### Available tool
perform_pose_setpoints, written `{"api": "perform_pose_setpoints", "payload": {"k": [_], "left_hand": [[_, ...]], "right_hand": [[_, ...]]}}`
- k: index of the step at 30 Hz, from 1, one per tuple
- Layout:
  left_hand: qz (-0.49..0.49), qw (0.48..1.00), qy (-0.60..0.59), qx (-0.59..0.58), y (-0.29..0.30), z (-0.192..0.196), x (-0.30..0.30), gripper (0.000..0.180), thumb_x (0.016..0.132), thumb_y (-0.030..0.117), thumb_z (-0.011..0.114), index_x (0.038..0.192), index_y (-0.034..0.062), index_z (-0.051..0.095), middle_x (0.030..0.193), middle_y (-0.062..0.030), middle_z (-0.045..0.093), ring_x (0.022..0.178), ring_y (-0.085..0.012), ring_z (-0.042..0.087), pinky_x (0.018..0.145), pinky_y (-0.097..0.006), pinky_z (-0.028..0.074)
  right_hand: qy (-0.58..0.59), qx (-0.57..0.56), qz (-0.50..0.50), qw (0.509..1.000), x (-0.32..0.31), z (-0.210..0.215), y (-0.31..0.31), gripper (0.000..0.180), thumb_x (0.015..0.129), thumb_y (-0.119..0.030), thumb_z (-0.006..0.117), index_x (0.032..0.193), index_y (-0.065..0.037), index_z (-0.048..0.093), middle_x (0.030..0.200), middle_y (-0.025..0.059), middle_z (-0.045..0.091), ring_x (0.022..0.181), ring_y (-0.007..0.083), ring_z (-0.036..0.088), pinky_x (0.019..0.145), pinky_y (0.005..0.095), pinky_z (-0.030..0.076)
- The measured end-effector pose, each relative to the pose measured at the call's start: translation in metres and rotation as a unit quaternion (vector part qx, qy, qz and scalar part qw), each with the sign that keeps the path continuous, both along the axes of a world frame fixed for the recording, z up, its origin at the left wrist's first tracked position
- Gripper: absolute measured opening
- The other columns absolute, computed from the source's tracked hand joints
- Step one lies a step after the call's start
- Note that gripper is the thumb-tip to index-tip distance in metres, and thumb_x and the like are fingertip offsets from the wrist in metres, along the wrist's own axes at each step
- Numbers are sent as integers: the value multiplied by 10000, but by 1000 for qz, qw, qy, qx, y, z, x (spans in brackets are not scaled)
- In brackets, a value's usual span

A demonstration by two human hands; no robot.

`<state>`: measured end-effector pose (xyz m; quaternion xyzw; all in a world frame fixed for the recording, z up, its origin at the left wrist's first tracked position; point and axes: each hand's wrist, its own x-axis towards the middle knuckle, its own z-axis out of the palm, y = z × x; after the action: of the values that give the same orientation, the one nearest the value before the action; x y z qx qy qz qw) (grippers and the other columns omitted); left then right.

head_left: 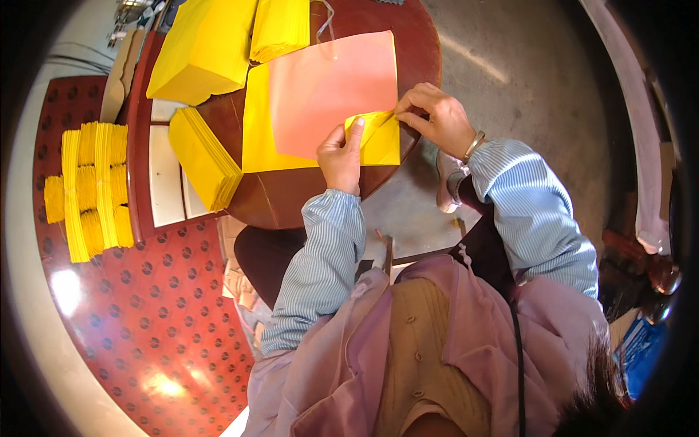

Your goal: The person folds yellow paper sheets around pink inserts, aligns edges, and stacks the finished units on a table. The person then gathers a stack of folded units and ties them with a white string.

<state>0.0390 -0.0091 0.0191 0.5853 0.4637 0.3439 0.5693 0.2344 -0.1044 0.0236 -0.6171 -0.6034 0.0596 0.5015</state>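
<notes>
A large yellow paper sheet lies on the round brown table, with a pink sheet on top that covers most of it. Near its lower right part, a small yellow piece of paper stands up as a creased flap over the pink. My left hand pinches the flap's left side, thumb on top. With fingertips pressed together, my right hand grips the flap's right end at the sheet's right edge. Whether the flap belongs to the big sheet or is separate, I cannot tell.
Yellow paper stacks and a smaller yellow bundle stand at the table's far side. A folded yellow stack leans at its left edge. Tied yellow bundles lie on the red patterned surface. A clear strip lies behind the sheets.
</notes>
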Motion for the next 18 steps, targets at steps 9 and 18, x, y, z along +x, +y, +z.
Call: {"api": "perform_pose_setpoints", "payload": {"k": [9,18], "left_hand": [[-24,999,32,3,5,-10,-12,237,1023,213,737,890,16,731,768,92,542,708,-21,413,616,-238,349],[-29,999,21,2,4,-5,-10,284,1016,185,740,798,32,641,712,108,423,667,-21,316,567,-247,262]], "right_hand": [[47,-146,47,987,-25,-7,-28,153,897,-113,787,1022,-28,767,844,89,723,690,154,682,639,305,545],[402,-291,-46,867,-55,2,-34,273,994,-195,711,1185,-7,762,847,44,754,602,84,664,503,248,511]]}}
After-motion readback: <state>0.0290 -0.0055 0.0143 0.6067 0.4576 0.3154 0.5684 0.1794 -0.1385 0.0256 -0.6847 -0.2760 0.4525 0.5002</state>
